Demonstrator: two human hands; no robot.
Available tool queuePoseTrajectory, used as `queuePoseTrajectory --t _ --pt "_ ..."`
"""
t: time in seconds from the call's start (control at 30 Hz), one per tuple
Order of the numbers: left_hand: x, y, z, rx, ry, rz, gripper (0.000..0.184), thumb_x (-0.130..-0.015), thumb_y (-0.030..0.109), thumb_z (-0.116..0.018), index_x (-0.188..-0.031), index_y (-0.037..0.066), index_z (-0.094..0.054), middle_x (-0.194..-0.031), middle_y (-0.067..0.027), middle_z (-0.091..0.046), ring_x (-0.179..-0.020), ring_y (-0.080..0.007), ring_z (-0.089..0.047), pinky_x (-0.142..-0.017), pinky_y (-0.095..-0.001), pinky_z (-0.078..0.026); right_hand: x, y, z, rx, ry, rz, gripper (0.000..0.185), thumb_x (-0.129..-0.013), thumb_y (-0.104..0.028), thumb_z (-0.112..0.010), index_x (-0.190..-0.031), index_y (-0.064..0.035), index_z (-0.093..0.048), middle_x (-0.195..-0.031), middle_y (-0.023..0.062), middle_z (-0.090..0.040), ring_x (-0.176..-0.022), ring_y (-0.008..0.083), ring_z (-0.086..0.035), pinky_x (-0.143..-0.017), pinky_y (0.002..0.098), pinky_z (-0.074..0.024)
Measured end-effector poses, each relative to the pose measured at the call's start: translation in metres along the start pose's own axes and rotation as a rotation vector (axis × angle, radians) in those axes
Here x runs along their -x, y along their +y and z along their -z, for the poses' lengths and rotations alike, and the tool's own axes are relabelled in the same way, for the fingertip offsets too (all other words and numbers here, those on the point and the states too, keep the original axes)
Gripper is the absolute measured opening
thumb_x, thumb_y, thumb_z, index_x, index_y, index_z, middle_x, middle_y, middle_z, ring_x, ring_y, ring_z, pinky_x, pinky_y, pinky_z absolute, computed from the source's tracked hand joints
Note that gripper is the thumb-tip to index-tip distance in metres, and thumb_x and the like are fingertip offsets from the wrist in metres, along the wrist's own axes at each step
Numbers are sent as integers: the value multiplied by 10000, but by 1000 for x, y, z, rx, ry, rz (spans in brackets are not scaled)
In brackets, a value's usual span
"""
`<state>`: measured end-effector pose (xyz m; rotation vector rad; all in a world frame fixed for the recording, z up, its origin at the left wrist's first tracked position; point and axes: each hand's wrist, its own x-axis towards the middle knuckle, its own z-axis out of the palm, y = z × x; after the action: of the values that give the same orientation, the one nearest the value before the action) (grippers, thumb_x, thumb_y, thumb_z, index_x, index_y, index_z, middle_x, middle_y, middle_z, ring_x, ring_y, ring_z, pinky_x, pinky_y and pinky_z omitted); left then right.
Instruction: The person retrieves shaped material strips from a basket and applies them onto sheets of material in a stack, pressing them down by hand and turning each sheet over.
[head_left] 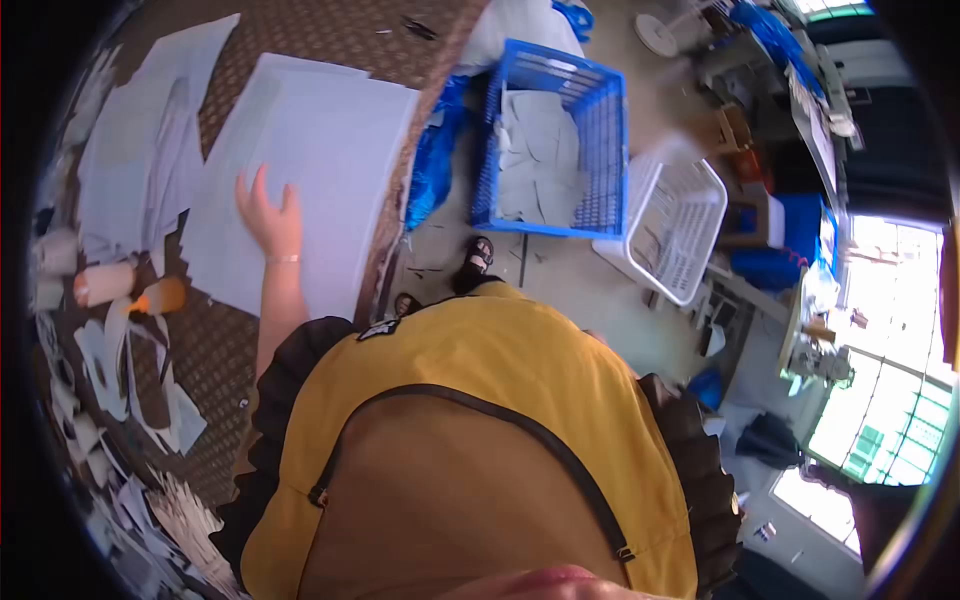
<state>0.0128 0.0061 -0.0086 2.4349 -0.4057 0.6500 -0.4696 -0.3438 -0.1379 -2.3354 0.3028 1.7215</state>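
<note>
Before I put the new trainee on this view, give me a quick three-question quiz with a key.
1. True or false: the left hand is gripping the orange item at the left of the picture.
2. What does the blue crate hold?
3. Fill in: in the picture, the white basket is to the ____ of the blue crate.

Key:
1. False. Nothing shows in its grasp; its fingers are spread over the large white sheets, though contact is hard to tell.
2. Flat pale pieces.
3. Right.
</note>
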Motion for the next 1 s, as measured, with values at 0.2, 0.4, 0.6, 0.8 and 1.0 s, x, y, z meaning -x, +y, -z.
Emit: queuePoseTrajectory --t 0.2,0.4,0.6,0.8,1.0 --pt "-80 139 -127 264 -320 -395 556 -742 255 -680 -1224 62 -482 -1345 -212 -368 -1239 -378 -341 -1003 -442 -305 9 -26 55 -766 279 -130 342 -782 -299 -538 -1062 -130 -638 -1065 141 -620 -997 324 -575 -837 394 -466" --pt "-115 167 -246 -333 -534 -387 693 -739 337 -662 -1316 68 -389 -1377 -218 -324 -1262 -382 -317 -1021 -423 -301 -102 35 128 -920 476 -67 306 -783 -270 -550 -1041 -130 -635 -1014 121 -639 -946 311 -595 -828 387 -473" --pt "-127 159 -265 -350 -548 -513 748 -728 242 -660 -1355 32 -311 -1411 -209 -272 -1286 -380 -283 -1046 -439 -256 -239 115 224 -464 305 34 283 -754 -228 -596 -1008 -107 -632 -1007 126 -634 -964 304 -594 -828 413 -478" --pt "-128 176 -265 -414 -648 -361 678 -799 119 -623 -1375 20 -281 -1419 -192 -271 -1313 -325 -268 -1065 -379 -223 -414 184 319 33 260 -24 287 -883 -185 -404 -1118 -120 -555 -1132 79 -580 -1110 232 -508 -904 441 -420" --pt "-125 172 -258 -361 -698 -90 669 -817 4 -587 -1377 -33 -221 -1396 -164 -307 -1280 -247 -311 -1056 -358 -242 -556 186 370 159 789 11 422 -917 -166 -296 -1337 -179 -340 -1358 25 -395 -1289 192 -317 -1038 487 -256"
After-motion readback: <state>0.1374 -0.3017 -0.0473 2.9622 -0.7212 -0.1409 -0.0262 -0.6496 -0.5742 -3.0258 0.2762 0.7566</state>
